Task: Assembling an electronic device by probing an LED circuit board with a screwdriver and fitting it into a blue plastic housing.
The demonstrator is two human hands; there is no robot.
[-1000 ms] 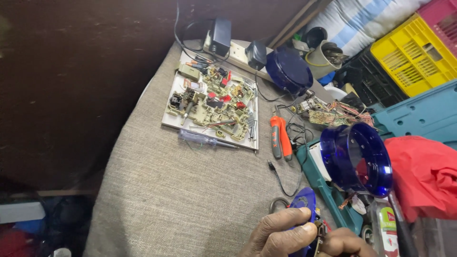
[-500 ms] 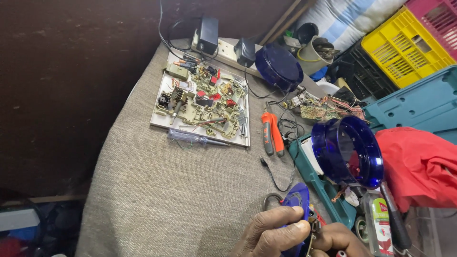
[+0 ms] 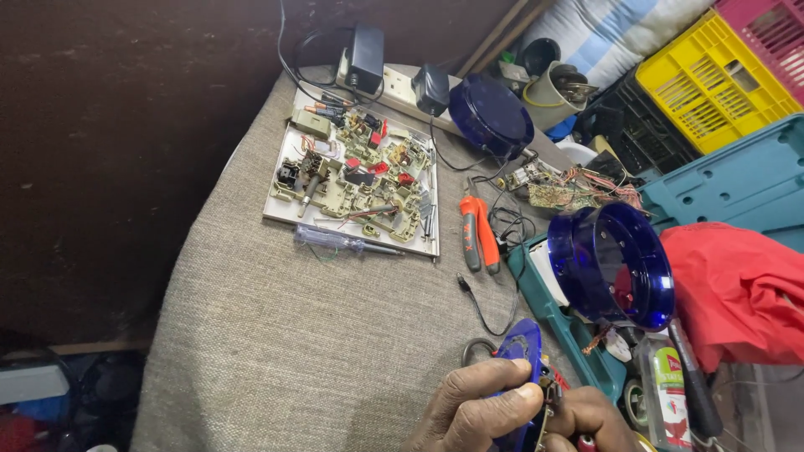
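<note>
Bottom edge of the frame, right of centre: the left hand (image 3: 481, 410) is curled snugly round a small blue plastic gadget (image 3: 521, 351), fingers wrapped across its front, its rounded top poking above the knuckles. The right hand (image 3: 590, 418) sits just beside it, fingers bent in against the gadget's side where a bit of exposed circuitry (image 3: 548, 393) shows; whether it pinches anything I cannot tell, it is cut off by the frame. That gadget looks light and stiff, a thin moulded shell, probably smooth enough to slip, and the open electronics seem fragile. Best held by the shell's sides, away from the bare parts.

Further up, on the fabric-covered counter (image 3: 276, 335), a thin black cable (image 3: 481, 305) trails, then orange-handled pliers (image 3: 479, 233) lie flat. To the right, a deep blue translucent round housing (image 3: 615, 264) rests tilted on a teal case (image 3: 569, 331). Upper centre, a white tray (image 3: 280, 213) carries many small components, a clear-handled screwdriver (image 3: 335, 241) along its near edge. Farthest back, a blue round lid (image 3: 490, 115) and a power strip (image 3: 394, 79).
</note>
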